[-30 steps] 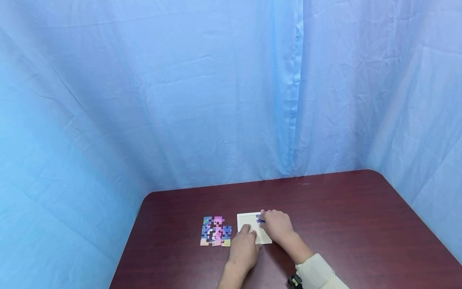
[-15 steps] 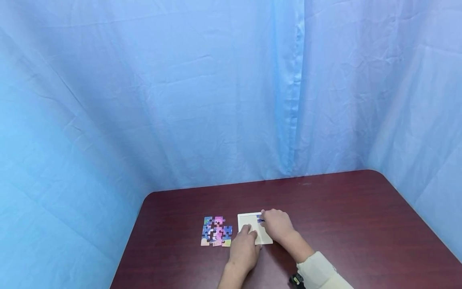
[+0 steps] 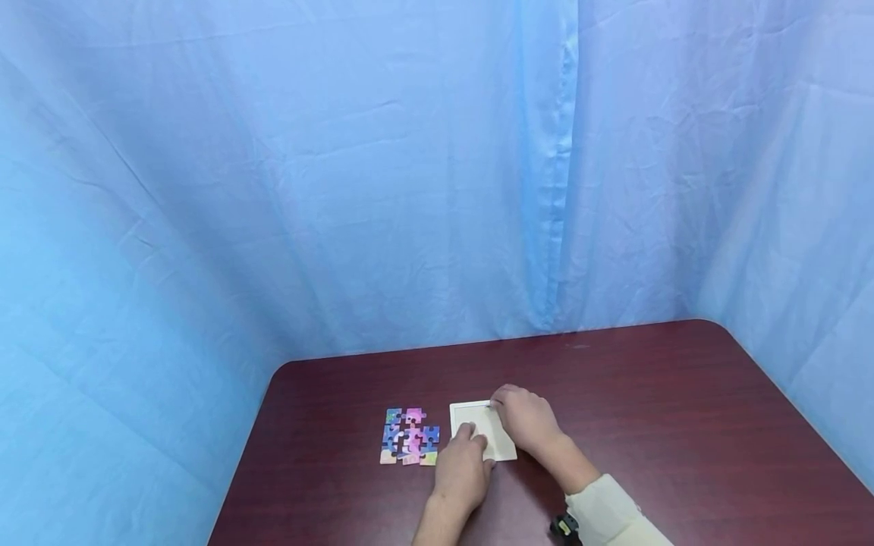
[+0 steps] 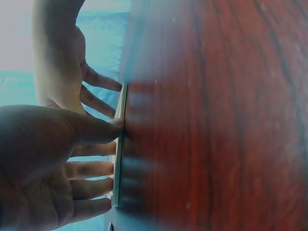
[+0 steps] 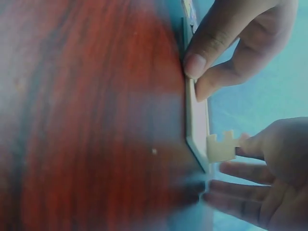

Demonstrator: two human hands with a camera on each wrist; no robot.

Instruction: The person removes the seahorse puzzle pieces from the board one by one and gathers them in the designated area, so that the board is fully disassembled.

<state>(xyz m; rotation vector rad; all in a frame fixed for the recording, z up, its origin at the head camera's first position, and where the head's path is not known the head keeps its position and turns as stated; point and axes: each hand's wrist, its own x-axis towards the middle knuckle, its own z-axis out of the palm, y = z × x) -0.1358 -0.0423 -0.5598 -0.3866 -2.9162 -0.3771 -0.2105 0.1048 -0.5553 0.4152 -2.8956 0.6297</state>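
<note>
A white puzzle tray (image 3: 471, 413) lies on the table in the head view. Its near left part is under my left hand (image 3: 460, 470), whose thumb is against the near edge while the fingers touch the tray's face, pinching the rim. At the far right corner is my right hand (image 3: 527, 421). The right wrist view shows it pinching a puzzle piece (image 5: 220, 150), tilted up at the tray's end with its pale back visible. In the left wrist view the tray edge (image 4: 119, 166) appears side-on beneath the fingertips. My right hand hides the piece's printed face in the head view.
Left of the tray, several colourful puzzle pieces (image 3: 411, 447) lie grouped on the dark red table (image 3: 614, 425). Blue curtains (image 3: 410, 189) hang behind and along both sides. A black device (image 3: 565, 527) is on the right wrist, by the sleeve (image 3: 608, 508).
My right hand has lifted slightly, and the blue-purple piece seen earlier inside the tray's far right corner has come up with it. My left hand keeps its place on the tray.
</note>
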